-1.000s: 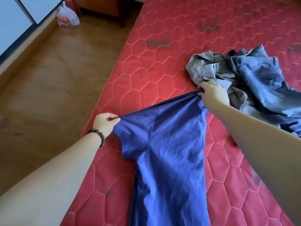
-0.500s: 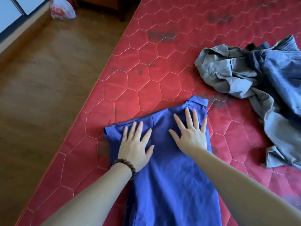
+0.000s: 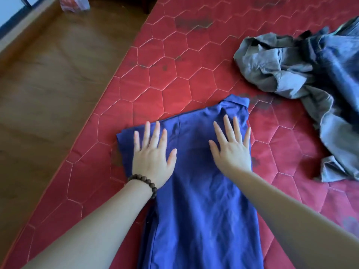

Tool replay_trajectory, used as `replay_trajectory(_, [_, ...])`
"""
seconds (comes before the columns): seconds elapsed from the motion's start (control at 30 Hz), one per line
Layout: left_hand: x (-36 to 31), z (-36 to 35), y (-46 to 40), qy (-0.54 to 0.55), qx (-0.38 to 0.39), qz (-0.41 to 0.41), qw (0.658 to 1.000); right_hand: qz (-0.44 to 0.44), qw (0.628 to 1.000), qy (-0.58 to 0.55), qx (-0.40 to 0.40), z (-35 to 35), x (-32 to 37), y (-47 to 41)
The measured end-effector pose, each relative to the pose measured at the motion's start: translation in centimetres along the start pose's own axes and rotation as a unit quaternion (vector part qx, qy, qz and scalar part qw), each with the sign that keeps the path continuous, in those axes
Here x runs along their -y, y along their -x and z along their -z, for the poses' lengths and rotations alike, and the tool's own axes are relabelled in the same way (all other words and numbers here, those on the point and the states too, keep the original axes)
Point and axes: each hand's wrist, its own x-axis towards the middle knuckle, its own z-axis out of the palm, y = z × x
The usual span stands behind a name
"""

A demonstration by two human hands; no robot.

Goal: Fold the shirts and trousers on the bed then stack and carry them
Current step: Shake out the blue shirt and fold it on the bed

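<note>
Shirt (image 3: pixel 196 191) flat near bed (image 3: pixel 174 78) edge — both hands pressing.

Shirt (image 3: pixel 198 200) on the mattress (image 3: pixel 171 78) near its left edge, clothes heap (image 3: pixel 303 70) far right, floor (image 3: pixel 48 90) left.

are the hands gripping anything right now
Nothing is held: the left hand and right hand lie flat, fingers spread, on the blue cotton shirt.

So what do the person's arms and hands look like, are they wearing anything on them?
Both forearms are bare, with no sleeves in view. The left hand has a bracelet of dark brown round beads around the wrist. The right hand wears nothing: no gloves, rings or watch that I can see.
</note>
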Motion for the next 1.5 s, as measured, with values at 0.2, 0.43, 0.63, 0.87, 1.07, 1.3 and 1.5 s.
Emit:
replay_trajectory(0.2, [-7.8,-1.9,10.7,0.031,0.037,-0.162,0.986,0.057,0.998,-0.021,0.026,-1.5,4.1,12.4])
replay_trajectory(0.43, [-2.3,-3.2,15.6,-0.036,0.07,-0.096,0.992,-0.032,0.998,0.011,0.054,-1.9,0.5,18.6])
replay_trajectory(0.63, [-5.4,-3.1,19.5,-0.069,0.069,-0.11,0.989,-0.057,0.998,0.013,0.031,-1.5,2.5,24.3])
replay_trajectory(0.87, [-5.5,-3.1,27.8,-0.028,0.104,-0.099,0.989,-0.025,0.998,0.0,0.066,-2.4,3.8,34.2])
replay_trajectory(1.07, [-2.4,-3.1,33.5,-0.058,0.076,0.003,0.995,-0.139,0.988,-0.002,0.067,-1.7,1.9,39.3])
replay_trajectory(1.3, [-5.8,-4.3,38.6,-0.011,0.103,-0.123,0.987,-0.024,0.995,-0.002,0.092,-2.0,3.4,43.7])
replay_trajectory(1.5, [-3.4,-2.7,38.3,-0.019,0.123,-0.058,0.991,-0.054,0.993,0.008,0.108,-0.8,1.3,43.8])
